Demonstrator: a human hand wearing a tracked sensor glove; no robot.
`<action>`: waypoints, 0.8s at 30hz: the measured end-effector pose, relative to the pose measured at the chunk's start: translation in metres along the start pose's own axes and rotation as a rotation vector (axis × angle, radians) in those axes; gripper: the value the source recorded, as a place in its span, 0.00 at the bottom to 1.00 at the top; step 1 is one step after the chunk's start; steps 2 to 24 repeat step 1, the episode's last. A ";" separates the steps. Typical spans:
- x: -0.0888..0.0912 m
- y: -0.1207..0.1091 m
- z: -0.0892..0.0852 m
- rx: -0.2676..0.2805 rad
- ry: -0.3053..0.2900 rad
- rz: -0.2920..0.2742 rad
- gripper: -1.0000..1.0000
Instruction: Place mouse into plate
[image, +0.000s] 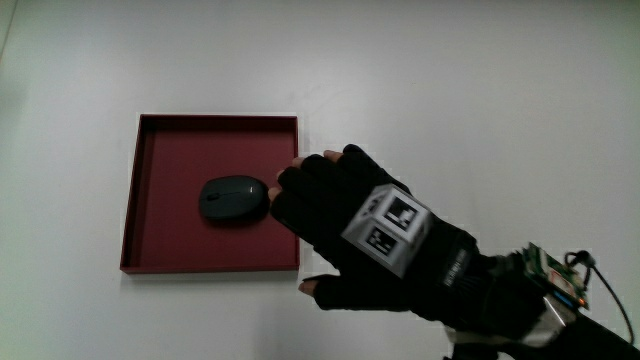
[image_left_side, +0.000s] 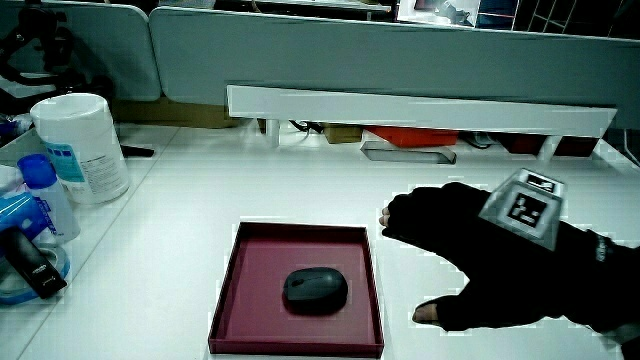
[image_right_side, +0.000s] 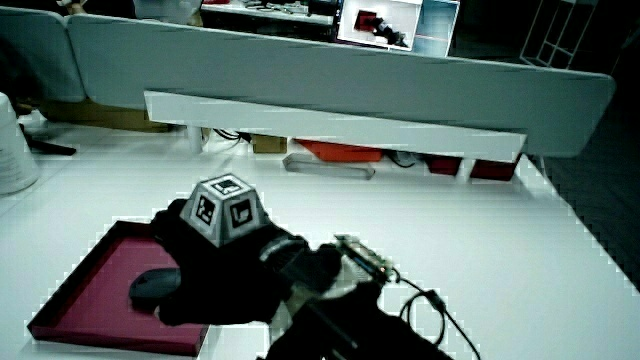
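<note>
A dark grey mouse (image: 233, 199) lies flat in the middle of a square dark red plate (image: 160, 250) with low walls. Both side views also show the mouse (image_left_side: 316, 289) (image_right_side: 152, 287) resting inside the plate (image_left_side: 255, 270) (image_right_side: 85, 295). The gloved hand (image: 340, 215) hovers over the plate's edge beside the mouse, fingers spread and relaxed, holding nothing. In the main view its fingertips sit close to the mouse. In a side view the hand (image_left_side: 470, 250) is raised clear of the mouse, while in a side view the hand (image_right_side: 210, 270) partly covers it.
A white canister (image_left_side: 85, 145) and a blue-capped bottle (image_left_side: 45, 195) stand at the table's edge, farther from the hand than the plate. A long white bar (image_left_side: 420, 108) lies in front of the low partition (image_left_side: 400, 50).
</note>
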 end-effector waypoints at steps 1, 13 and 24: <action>-0.001 -0.010 -0.003 0.105 -0.017 0.054 0.00; -0.001 -0.010 -0.003 0.105 -0.017 0.054 0.00; -0.001 -0.010 -0.003 0.105 -0.017 0.054 0.00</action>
